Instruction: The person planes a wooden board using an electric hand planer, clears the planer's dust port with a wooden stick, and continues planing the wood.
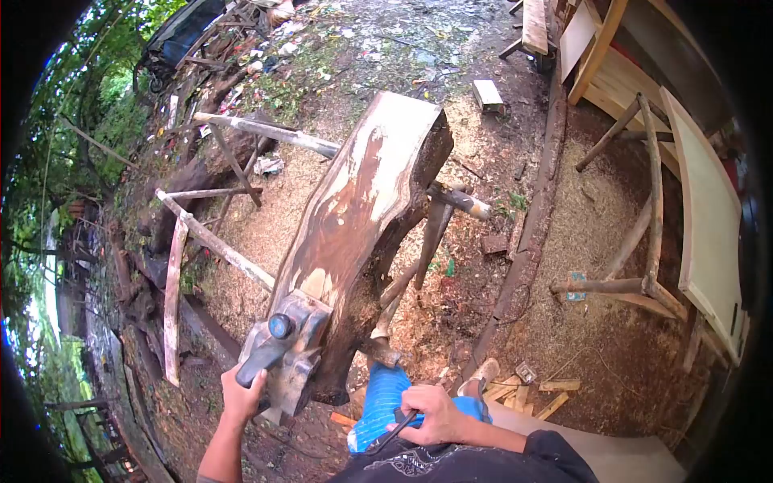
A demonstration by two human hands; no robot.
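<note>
A thick wooden slab (342,241) with a rough bark edge lies across log trestles, its top partly pale and partly dark brown. On its near end rests a dusty electric hand planer (304,346) with a blue-capped front knob (280,325). My left hand (239,396) is closed around the planer's rear handle. In front of my body, my right hand (433,414) grips a black cord (393,433), away from the slab. Where the cord runs beyond my shirt is hidden.
Wooden trestle legs (171,298) stick out at the left. A pale board (704,225) leans on a pole stand (651,193) at the right. Wood offcuts (555,394) and a brick (493,243) lie on the shaving-covered ground. A whitish block (487,95) sits past the slab.
</note>
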